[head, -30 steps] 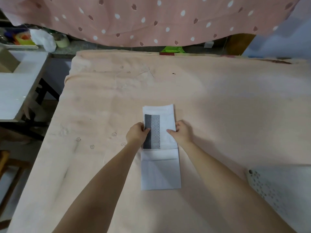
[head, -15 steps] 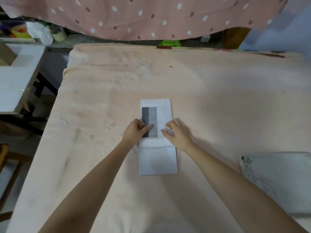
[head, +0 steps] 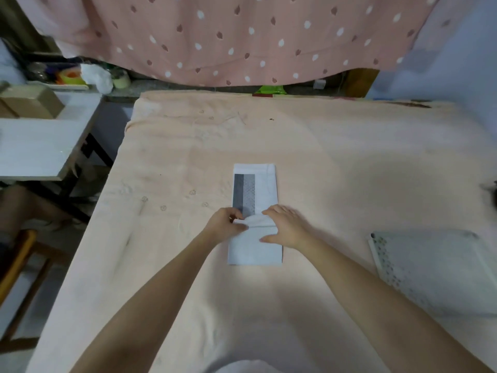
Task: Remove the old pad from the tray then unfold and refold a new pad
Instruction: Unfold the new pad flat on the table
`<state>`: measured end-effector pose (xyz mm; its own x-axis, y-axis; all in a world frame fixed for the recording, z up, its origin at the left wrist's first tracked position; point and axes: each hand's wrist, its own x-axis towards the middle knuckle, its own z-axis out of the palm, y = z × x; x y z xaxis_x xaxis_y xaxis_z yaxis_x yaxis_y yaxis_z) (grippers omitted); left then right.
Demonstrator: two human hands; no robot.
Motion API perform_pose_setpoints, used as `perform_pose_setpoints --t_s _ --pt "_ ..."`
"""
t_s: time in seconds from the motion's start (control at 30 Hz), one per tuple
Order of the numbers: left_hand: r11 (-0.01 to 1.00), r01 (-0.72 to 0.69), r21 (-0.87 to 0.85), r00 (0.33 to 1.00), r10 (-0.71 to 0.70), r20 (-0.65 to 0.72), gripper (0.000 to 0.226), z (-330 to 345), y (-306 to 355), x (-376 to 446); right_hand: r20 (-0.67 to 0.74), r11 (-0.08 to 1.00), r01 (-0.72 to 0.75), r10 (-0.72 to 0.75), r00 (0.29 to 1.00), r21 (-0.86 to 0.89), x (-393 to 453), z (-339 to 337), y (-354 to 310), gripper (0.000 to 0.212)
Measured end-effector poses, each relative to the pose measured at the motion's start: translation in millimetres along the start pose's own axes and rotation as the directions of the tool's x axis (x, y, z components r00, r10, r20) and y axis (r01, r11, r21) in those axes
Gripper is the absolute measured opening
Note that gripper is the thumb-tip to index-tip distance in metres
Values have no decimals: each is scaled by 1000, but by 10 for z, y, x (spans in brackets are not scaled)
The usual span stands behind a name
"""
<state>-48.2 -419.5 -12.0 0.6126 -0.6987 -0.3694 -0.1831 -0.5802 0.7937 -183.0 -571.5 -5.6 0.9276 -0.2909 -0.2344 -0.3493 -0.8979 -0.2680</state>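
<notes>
A folded white pad [head: 266, 184] with a dark grey patterned strip lies lengthwise in the middle of the peach-covered table [head: 349, 162]. My left hand [head: 224, 224] pinches the edge of its near flap at the left side, and that edge is lifted a little. My right hand [head: 286, 227] lies on the flap's right side, fingers spread over it and thumb on the near panel. A pale tray [head: 441, 270] with a dotted edge sits at the right, apart from both hands.
A pink polka-dot cloth [head: 242, 36] hangs over the far edge of the table. A white side table [head: 35, 146] with a cardboard box [head: 29, 103] stands at the left, with cluttered shelves behind it. A wooden chair [head: 18, 265] stands at the lower left.
Both hands slid from the strip area toward me onto the near flap. The left hand now pinches its edge, which has risen and bunched slightly. The camera tilted a little.
</notes>
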Motion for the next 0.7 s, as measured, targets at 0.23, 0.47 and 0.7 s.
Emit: perform_pose_setpoints --t_s 0.23,0.47,0.7 --pt "958 -211 -193 971 229 76 23 120 -158 -896 -454 983 184 -151 878 28 -692 91 -343 15" --pt "732 -596 330 803 551 227 44 486 -813 -1519 -300 893 429 -451 841 -138 -1356 648 -411 32" --pt "544 -591 595 797 506 329 47 634 -1135 -1633 -74 895 372 -400 913 -248 -1578 901 -448 42"
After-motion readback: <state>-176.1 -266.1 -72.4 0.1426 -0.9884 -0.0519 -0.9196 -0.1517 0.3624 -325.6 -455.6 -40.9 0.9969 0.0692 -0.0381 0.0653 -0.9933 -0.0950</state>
